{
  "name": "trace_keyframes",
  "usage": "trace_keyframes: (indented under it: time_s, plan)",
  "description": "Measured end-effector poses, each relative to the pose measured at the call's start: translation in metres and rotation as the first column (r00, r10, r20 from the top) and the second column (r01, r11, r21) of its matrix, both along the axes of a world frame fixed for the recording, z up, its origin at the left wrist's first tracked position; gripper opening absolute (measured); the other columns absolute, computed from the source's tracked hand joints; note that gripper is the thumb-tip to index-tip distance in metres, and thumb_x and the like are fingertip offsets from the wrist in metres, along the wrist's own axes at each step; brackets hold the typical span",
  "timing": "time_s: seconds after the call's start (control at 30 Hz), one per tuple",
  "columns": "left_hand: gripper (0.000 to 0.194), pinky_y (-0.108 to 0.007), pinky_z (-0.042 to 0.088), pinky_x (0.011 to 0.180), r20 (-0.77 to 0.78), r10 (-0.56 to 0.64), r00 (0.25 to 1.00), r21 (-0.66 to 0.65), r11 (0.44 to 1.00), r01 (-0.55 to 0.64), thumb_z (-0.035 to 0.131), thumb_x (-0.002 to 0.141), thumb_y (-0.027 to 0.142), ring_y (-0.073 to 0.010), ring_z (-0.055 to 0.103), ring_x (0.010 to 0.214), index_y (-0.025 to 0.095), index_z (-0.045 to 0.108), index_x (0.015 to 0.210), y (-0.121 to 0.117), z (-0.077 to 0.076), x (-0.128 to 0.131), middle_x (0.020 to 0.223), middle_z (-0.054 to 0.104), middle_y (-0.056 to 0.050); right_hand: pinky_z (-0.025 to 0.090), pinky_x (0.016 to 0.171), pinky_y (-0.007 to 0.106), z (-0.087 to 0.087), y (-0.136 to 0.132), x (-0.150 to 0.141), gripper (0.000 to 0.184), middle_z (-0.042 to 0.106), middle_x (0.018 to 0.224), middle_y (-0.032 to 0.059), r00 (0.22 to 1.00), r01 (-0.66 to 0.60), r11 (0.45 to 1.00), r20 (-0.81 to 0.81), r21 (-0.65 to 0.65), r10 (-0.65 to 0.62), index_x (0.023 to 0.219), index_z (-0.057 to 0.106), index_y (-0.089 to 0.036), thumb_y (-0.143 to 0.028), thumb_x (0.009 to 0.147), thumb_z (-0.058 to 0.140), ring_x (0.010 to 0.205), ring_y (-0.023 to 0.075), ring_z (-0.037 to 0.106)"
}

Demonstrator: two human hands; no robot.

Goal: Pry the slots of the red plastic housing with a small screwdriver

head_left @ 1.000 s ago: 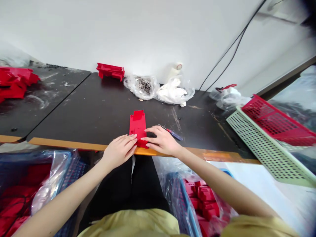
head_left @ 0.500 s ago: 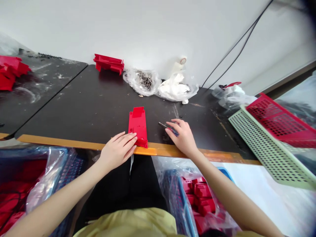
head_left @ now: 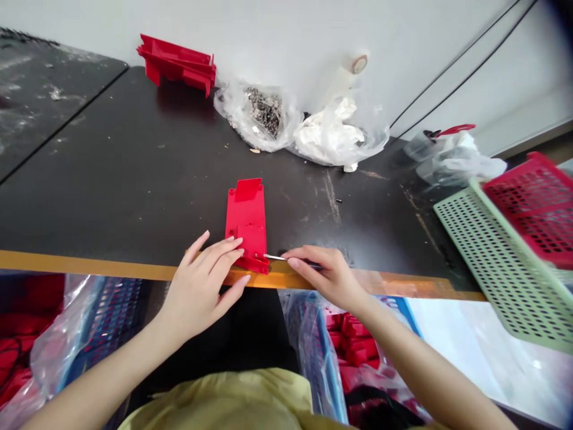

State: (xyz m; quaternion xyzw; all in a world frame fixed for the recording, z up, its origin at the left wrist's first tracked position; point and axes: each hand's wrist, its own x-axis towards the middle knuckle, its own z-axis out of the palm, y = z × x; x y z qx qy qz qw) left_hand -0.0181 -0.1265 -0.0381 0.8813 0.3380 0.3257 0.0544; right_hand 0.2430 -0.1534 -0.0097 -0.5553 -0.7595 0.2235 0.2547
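Observation:
A flat red plastic part [head_left: 246, 218] lies lengthwise at the table's front edge, with a raised flap at its far end and a lip at its near end. My left hand [head_left: 203, 280] rests against its near left side, fingers stretched and spread, fingertips on the part. Between thumb and fingers, my right hand [head_left: 329, 276] pinches a slim tool with a thin metal shaft [head_left: 275, 257]. Its tip points left and meets or nearly meets the part's near right edge. The tool's handle is mostly hidden in my hand, so its exact kind is unclear.
At the back are stacked red parts [head_left: 176, 63], a plastic bag of small dark pieces [head_left: 264, 113] and a bag of white material [head_left: 329, 134]. A pale green basket [head_left: 501, 269] and a red basket [head_left: 532, 203] stand right. Below, blue crates [head_left: 329, 364] hold red parts.
My right hand has grasped the tool from the tabletop and brought it left to the red part. My left hand's fingers have spread on the part. The view has shifted.

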Motion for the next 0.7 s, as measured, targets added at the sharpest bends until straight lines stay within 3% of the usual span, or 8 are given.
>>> trace_keyframes:
  time_s: [0.1, 0.2, 0.3, 0.47, 0.57, 0.7]
  plan:
    - [0.028, -0.050, 0.041, 0.112, 0.082, 0.007, 0.997, -0.034, 0.999, -0.004, 0.061, 0.087, 0.018, -0.0229, 0.067, 0.112, 0.013, 0.059, 0.115, 0.001, 0.002, 0.004, 0.120, 0.070, -0.014, 0.048, 0.064, 0.020, -0.001, 0.005, -0.007, 0.020, 0.075, 0.087, 0.0018, 0.999, -0.031, 0.998, -0.047, -0.062, 0.028, 0.095, 0.074, -0.020, -0.032, 0.096, 0.057, 0.073, 0.0097, 0.067]
    - [0.029, -0.049, 0.044, 0.109, 0.116, 0.028, 0.993, -0.010, 1.000, -0.027, 0.068, 0.083, 0.018, -0.0224, 0.069, 0.105, 0.014, 0.060, 0.111, 0.002, 0.002, 0.007, 0.113, 0.073, -0.012, 0.044, 0.058, 0.020, -0.005, 0.012, -0.006, 0.017, 0.073, 0.080, 0.0010, 0.997, -0.045, 0.998, -0.060, -0.038, 0.043, 0.097, 0.075, -0.020, -0.030, 0.094, 0.061, 0.064, 0.0081, 0.063]
    - [0.029, -0.048, 0.045, 0.108, 0.082, 0.054, 0.995, 0.037, 0.998, -0.057, 0.073, 0.081, 0.017, -0.0220, 0.071, 0.097, 0.015, 0.062, 0.108, 0.003, 0.001, 0.006, 0.104, 0.075, -0.009, 0.042, 0.054, 0.020, -0.008, 0.016, -0.005, 0.015, 0.072, 0.077, 0.0011, 0.996, -0.084, 0.996, -0.040, 0.023, 0.085, 0.097, 0.075, -0.020, -0.028, 0.093, 0.062, 0.058, 0.0076, 0.060]
    - [0.031, -0.050, 0.043, 0.104, -0.007, 0.086, 0.996, 0.143, 0.986, -0.084, 0.078, 0.079, 0.018, -0.0195, 0.069, 0.080, 0.024, 0.063, 0.106, 0.007, 0.005, 0.003, 0.088, 0.075, 0.000, 0.048, 0.058, 0.020, -0.005, 0.019, -0.005, 0.010, 0.074, 0.083, 0.0030, 0.989, -0.142, 0.987, -0.022, 0.081, 0.144, 0.096, 0.072, -0.017, -0.021, 0.091, 0.064, 0.064, 0.0091, 0.066]
    - [0.027, -0.049, 0.044, 0.101, -0.022, 0.041, 0.999, 0.058, 0.998, -0.040, 0.075, 0.082, 0.022, -0.0198, 0.067, 0.080, 0.021, 0.062, 0.105, 0.011, 0.011, 0.003, 0.091, 0.074, -0.002, 0.049, 0.061, 0.021, -0.002, 0.019, -0.003, 0.008, 0.074, 0.086, 0.0035, 0.984, -0.159, 0.986, -0.075, 0.052, 0.162, 0.096, 0.070, -0.017, -0.018, 0.091, 0.064, 0.069, 0.0100, 0.067]
    - [0.017, -0.048, 0.041, 0.105, 0.041, -0.010, 0.999, -0.239, 0.971, 0.020, 0.056, 0.091, 0.014, -0.0183, 0.064, 0.091, 0.022, 0.059, 0.105, 0.016, 0.022, 0.001, 0.099, 0.068, -0.002, 0.044, 0.058, 0.020, 0.003, 0.023, -0.001, 0.011, 0.070, 0.079, 0.0008, 0.971, -0.207, 0.975, -0.133, -0.076, 0.196, 0.096, 0.070, -0.018, -0.019, 0.094, 0.059, 0.064, 0.0076, 0.062]
